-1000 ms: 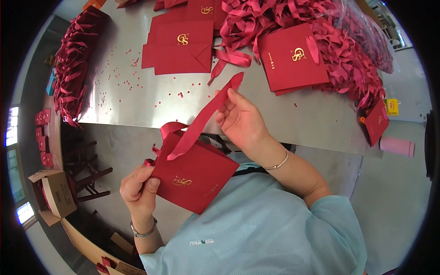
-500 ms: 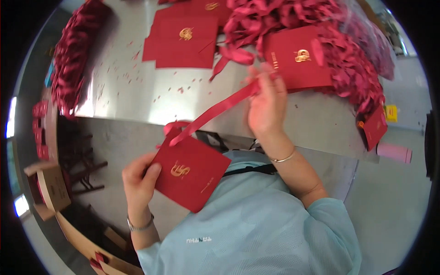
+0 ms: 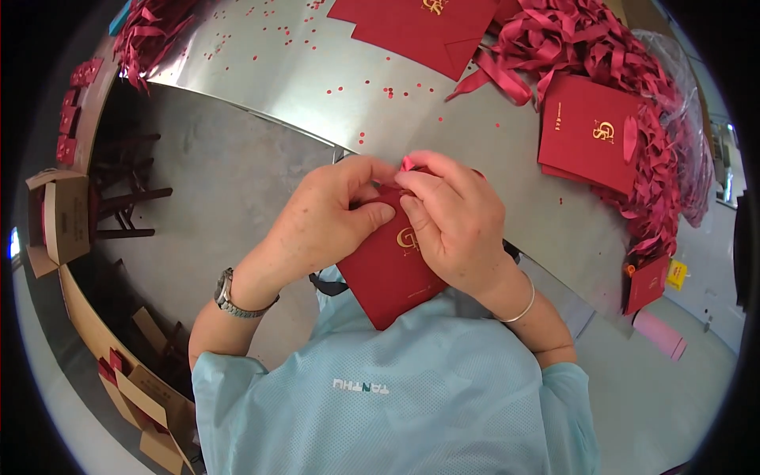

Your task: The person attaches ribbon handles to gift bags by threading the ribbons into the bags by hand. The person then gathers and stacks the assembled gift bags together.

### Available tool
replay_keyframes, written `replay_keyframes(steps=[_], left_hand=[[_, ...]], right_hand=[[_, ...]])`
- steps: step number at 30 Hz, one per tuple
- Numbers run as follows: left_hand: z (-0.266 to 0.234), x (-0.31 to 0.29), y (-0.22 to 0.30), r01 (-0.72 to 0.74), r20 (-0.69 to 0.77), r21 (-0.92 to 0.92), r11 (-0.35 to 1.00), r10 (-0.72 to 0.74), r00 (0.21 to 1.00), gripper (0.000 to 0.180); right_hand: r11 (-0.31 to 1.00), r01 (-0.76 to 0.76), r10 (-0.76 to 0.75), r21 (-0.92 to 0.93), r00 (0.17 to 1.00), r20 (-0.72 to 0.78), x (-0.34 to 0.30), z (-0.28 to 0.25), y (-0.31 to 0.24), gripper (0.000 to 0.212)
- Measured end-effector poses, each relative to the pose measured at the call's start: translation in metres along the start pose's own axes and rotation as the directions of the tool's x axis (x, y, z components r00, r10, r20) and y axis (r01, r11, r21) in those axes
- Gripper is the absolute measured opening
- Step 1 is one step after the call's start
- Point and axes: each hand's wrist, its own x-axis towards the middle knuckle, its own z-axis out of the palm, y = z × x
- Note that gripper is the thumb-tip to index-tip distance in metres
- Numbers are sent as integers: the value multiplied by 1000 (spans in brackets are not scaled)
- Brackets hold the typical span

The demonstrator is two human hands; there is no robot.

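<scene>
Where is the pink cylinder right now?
In the head view, the pink cylinder is toward the lower right, just below the red bag and yellow packet at the lower end of the ribbon pile.

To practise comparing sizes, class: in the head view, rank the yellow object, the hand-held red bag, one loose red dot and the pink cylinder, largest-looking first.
1. Red bag, though partly covered
2. Pink cylinder
3. Yellow object
4. Loose red dot

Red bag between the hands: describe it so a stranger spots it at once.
Find the metal table, then the light-blue shirt before its near edge. By the shirt's upper edge, the left hand and right hand hold the red bag. Unlike the other red bags, it alone is held.
</scene>
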Motion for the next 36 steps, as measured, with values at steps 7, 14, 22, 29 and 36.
replay_keyframes(steps=[7,14,22,29,36], left_hand=[[-10,-10,-15,-37,38,-91,995,40,998,22],[-23,-13,-26,-113,159,-65,992,122,980,8],[-20,-18,-17,153,133,-218,964,-126,983,9],[-18,-22,-22,143,69,-255,956,-130,989,12],[-14,-24,-19,132,52,-225,965,-124,991,16]], right_hand=[[996,-55,45,75,991,123,-1,-6,-3,23],[996,-41,33,79,995,93,-1,-5,-4,26],[920,-257,237,296,966,101,-9,-14,-27,27],[989,-33,11,145,988,153,-6,-6,-28,15],[995,53,-65,84,987,145,-5,2,-26,17]])
